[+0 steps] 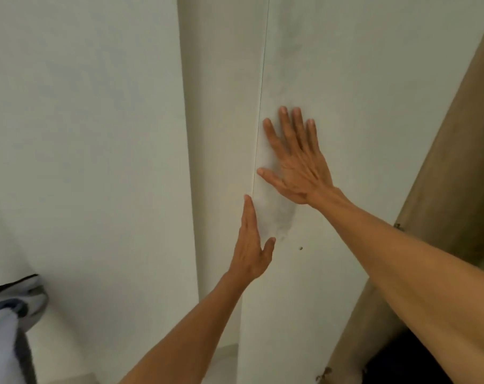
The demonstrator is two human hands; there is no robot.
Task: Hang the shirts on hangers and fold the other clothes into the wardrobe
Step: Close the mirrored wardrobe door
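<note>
Two white wardrobe doors fill the view, meeting at a thin vertical seam (260, 106). My right hand (296, 159) lies flat with fingers spread on the right door (346, 79), just right of the seam. My left hand (251, 245) is lower, fingers straight and together, its fingertips at the seam and its thumb on the right door. Neither hand holds anything. The left door (221, 106) is a narrow strip between the seam and a white side panel. A bundle of white and dark clothes (8, 322) shows at the bottom left corner.
A white wall or panel (82, 134) takes up the left half. A tan curtain or panel (451, 162) runs diagonally down the right edge. A small dark hole (301, 248) marks the right door below my right hand. Grey smudges stain the door near the seam.
</note>
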